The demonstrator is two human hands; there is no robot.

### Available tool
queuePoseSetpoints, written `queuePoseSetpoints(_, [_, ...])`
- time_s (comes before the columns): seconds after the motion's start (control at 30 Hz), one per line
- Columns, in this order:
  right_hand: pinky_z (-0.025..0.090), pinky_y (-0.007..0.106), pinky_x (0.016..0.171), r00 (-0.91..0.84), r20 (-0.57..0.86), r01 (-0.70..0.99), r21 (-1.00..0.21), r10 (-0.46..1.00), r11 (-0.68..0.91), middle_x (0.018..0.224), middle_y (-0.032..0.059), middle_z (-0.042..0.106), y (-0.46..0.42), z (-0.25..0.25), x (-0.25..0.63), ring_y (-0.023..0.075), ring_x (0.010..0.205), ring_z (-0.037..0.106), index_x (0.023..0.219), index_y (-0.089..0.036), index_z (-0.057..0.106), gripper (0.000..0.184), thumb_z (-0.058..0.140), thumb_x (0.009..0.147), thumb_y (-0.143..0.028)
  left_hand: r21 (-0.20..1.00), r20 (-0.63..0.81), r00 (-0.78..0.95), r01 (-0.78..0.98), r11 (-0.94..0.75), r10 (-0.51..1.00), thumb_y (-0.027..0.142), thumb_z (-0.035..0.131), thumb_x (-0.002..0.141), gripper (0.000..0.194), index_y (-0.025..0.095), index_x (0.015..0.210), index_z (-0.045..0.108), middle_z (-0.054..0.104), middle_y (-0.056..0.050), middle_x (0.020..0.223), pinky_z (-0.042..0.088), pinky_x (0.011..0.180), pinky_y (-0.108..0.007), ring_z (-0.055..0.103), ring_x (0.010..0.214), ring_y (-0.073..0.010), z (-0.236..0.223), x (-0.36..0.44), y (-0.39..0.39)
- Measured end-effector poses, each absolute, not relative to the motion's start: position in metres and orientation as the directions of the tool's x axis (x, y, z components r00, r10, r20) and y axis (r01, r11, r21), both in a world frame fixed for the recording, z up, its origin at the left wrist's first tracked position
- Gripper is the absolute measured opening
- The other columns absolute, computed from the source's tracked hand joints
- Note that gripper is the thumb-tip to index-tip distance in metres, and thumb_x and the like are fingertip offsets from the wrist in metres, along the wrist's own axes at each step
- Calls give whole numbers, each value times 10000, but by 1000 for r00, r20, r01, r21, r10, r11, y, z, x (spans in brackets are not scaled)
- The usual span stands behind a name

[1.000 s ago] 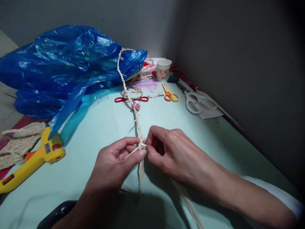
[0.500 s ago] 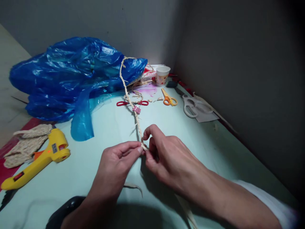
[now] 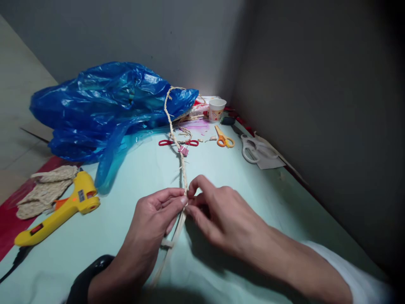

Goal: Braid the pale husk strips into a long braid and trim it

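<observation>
Loose strands have swung leftward below the braid, stretched over the tabletop; left hand pinches its near end, right hand touches alongside, grip unclear. Tension should stay even.

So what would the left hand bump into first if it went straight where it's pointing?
Probably the right hand, just past the braid the left hand pinches; any gap between them is hard to see.
</observation>
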State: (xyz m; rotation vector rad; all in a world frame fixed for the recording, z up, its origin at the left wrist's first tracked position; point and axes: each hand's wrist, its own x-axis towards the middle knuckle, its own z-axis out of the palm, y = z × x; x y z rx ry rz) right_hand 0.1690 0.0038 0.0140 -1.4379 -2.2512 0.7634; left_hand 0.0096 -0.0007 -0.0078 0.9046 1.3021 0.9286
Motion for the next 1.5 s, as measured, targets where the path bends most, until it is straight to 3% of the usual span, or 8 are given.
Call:
queuePoseSetpoints(0.17, [361, 259, 652, -379, 50, 620, -728, 924, 293, 876, 38, 649, 22, 22, 182, 160, 767, 562, 957, -189, 517, 129, 507, 884, -295, 922, -379, 36, -70, 380, 925, 332, 730, 720, 233, 146, 858, 708, 590, 28, 612, 206, 449, -186, 296, 461, -39, -3, 13, 2])
queuePoseSetpoints(0.37, [335, 246, 624, -534, -44, 472, -844, 844, 255, 746, 11, 598, 24, 8, 172, 123, 690, 499, 814, -167, 561, 266, 374, 958, -292, 942, -332, -3, -51, 331, 943, 273, 732, 686, 225, 142, 860, 677, 475, 83, 469, 183, 425, -205, 295, 410, -45, 2, 13, 0])
queuePoseSetpoints(0.57, [234, 242, 534, -488, 0, 362, -910, 873, 202, 589, -42, 343, 20, -8, 162, 89, 580, 308, 622, -164, 431, 345, 408, 930, -316, 974, -223, 44, -25, 224, 974, 243, 664, 742, 272, 203, 961, 508, 534, 100, 520, 285, 464, -178, 406, 432, -63, -4, 7, -2])
queuePoseSetpoints(0.7, [207, 244, 517, -454, 10, 362, -911, 891, 195, 576, -47, 275, 17, -11, 161, 85, 566, 260, 602, -166, 407, 333, 422, 909, -294, 970, -147, 49, 201, 134, 988, 289, 608, 799, 248, 235, 985, 453, 684, 32, 716, 376, 534, -219, 561, 574, -124, -9, 5, -5])
queuePoseSetpoints(0.97, [269, 230, 542, -430, 73, 445, -850, 900, 281, 545, -30, 506, 15, -14, 160, 78, 527, 398, 600, -147, 535, 332, 423, 903, -225, 687, 52, 153, 712, -146, 987, 257, 433, 898, 108, 224, 909, 535, 703, 18, 735, 377, 647, -282, 563, 628, -155, 6, 2, -9])
queuePoseSetpoints(1.17, [252, 234, 536, -424, 49, 290, -939, 904, 187, 535, -33, 441, 16, -11, 162, 80, 539, 346, 604, -133, 581, 329, 463, 887, -251, 760, -59, 176, 646, -69, 983, 324, 418, 906, 259, 209, 718, 556, 619, 24, 590, 350, 528, -254, 504, 513, -133, 8, 1, -12])
queuePoseSetpoints(1.4, [166, 241, 491, -488, -110, -94, -980, 866, -178, 529, -42, 401, 20, -14, 161, 72, 509, 276, 864, -84, 707, 261, 594, 837, -318, 380, 291, 426, 770, -512, 857, 176, 384, 886, 273, 158, 725, 603, 621, -47, 635, 345, 557, -297, 550, 553, -167, -11, 9, -26])
queuePoseSetpoints(1.5, [132, 248, 479, -502, -134, -84, -976, 854, -203, 518, -48, 389, 22, -16, 162, 62, 494, 237, 788, -84, 701, 241, 631, 818, -313, 465, 350, 381, 722, -512, 856, 223, 440, 891, 270, 175, 693, 618, 622, -34, 651, 366, 604, -291, 562, 620, -167, -3, 2, -21])
